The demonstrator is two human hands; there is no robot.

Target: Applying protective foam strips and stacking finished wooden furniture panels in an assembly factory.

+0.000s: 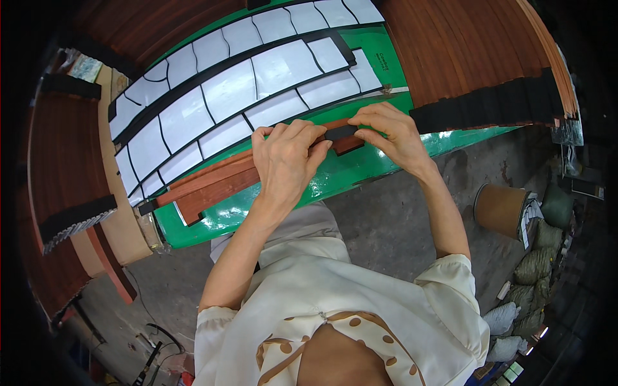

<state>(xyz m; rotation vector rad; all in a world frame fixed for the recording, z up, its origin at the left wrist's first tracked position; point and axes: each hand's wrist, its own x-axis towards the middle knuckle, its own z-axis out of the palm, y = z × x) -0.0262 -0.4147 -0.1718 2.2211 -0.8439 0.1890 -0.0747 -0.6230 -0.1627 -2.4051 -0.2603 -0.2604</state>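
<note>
Wearing a cream blouse [360, 299] with a brown, dotted collar, the person leans toward the work with both bare forearms angled forward. The left hand [288, 157] is curled over a long reddish-brown wooden strip [222, 181], its fingers bent and its thumb beside the near edge. The right hand [389, 132] is narrow, thumb and fingertips closing on the right end of a short black band [340, 133]; the band's left end lies by the left thumb and forefinger. The strip runs aslant along the near side of a glossy green tabletop [360, 166], its left end black. Just below it, on the near side, lies a wider wooden piece [222, 196] in the same colour, with a notched left end.

Beyond the hands, white sheets [232, 71] lie in slanting rows, bordered and crossed by black lines. At the right of the tabletop sits a broad row of dark reddish-brown boards [470, 55], their near ends black. More such boards [67, 148] stand at the left, also black-ended, and others [161, 22] fill the far upper left. Off to the right, a brown drum [497, 209] stands on the grey floor [399, 219], near filled sacks [534, 267].
</note>
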